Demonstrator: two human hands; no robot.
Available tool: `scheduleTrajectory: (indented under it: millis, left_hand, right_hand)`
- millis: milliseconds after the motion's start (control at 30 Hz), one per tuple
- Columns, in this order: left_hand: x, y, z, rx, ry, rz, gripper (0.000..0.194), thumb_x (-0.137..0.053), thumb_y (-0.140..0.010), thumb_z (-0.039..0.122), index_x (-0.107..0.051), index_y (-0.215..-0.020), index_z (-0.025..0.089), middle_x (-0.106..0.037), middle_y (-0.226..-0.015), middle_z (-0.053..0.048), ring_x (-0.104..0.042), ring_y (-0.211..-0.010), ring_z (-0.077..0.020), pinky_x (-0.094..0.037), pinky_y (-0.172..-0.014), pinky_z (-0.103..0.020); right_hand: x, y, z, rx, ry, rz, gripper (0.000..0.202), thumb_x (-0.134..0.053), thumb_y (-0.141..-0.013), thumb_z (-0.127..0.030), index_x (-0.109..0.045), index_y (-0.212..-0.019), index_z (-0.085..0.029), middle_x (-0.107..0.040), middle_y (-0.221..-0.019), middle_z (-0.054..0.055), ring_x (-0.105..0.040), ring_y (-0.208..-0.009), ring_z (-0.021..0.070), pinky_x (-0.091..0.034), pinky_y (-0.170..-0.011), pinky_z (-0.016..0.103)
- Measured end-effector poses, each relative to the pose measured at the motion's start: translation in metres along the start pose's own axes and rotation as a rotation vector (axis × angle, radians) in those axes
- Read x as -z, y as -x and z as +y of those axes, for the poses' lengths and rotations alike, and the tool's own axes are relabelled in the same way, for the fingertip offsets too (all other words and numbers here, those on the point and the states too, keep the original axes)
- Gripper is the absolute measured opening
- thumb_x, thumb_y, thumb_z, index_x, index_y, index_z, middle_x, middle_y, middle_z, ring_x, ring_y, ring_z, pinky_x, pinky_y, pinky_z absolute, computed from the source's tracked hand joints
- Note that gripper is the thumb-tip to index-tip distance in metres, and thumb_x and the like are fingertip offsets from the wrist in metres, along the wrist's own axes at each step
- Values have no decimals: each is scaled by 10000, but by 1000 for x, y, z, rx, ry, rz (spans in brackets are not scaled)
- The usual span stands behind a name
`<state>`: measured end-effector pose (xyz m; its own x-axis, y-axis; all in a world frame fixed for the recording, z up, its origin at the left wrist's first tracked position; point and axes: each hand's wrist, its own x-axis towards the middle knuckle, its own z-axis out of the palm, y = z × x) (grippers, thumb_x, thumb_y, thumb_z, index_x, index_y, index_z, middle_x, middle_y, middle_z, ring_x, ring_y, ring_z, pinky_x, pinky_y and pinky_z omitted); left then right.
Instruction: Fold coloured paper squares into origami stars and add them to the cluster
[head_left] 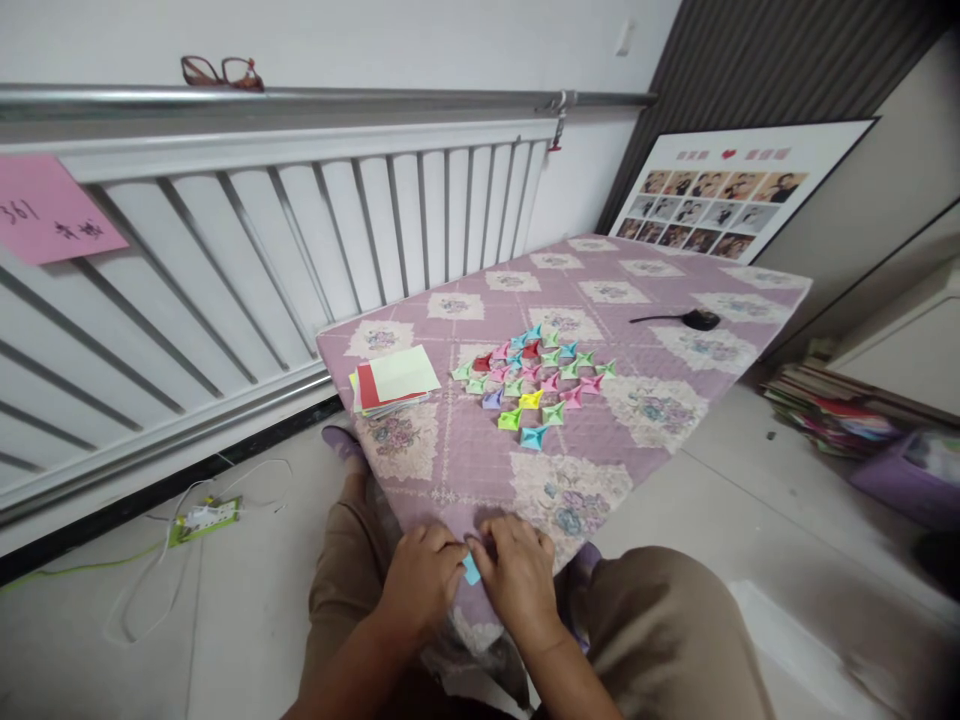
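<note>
At the near corner of the table, a small light-blue piece of folded paper (471, 570) lies between my two hands. My left hand (426, 572) pinches its left side with the fingers curled. From the right, my right hand (517, 568) presses on it with thumb and bent fingers, so most of the paper is hidden. Farther up the cloth stand several small folded paper shapes in blue, green, pink, red, purple and a yellow one (531, 399). To their left is a stack of coloured paper sheets (405, 375), pale green on top with red below.
A flowered pink cloth covers the table (472, 470). A dark ladle (699, 319) lies toward the far right. Along the left run a white radiator (360, 220) and a rail with eyeglasses (223, 73) on it. A power strip (206, 519) with cables is on the floor.
</note>
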<state>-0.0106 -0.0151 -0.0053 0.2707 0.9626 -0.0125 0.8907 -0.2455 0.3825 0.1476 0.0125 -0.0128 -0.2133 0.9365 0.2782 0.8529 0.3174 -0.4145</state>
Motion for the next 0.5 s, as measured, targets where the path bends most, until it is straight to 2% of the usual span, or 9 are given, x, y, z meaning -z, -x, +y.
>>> scheduleTrajectory:
  millis: [133,233,367,500]
  left_hand:
    - [4,-7,-4,-36,145,27,182,-538,-891,190,-702,-949,245,-642,-941,-20,-564,-884,-185,-423,-817,-326]
    - [1,-6,-7,-46,191,52,201,-533,-880,178,-707,-952,246,-646,-927,-22,-569,-877,-184,-421,-808,-324]
    - [0,-5,-9,-42,213,50,219,-533,-863,162,-705,-972,240,-644,-945,-31,-568,-891,-187,-422,-831,-328]
    - [7,-5,-11,-72,213,-23,260,-565,-827,168,-677,-1051,240,-624,-1002,-38,-555,-930,-191,-423,-861,-324]
  right_hand:
    - [9,1,6,91,-141,-81,63,-602,-860,-223,-622,-806,-250,-637,-839,-6,-546,-853,195,-291,-803,355]
    - [18,2,13,179,-237,-184,73,-622,-849,-228,-649,-887,-284,-644,-940,-11,-549,-921,190,-305,-846,356]
    - [23,2,22,222,-283,-273,307,-714,-750,-191,-646,-1025,-309,-636,-1046,0,-544,-1002,210,-322,-884,368]
    - [22,0,24,228,-284,-317,362,-724,-722,-166,-651,-1044,-314,-638,-1071,3,-546,-1021,217,-324,-894,379]
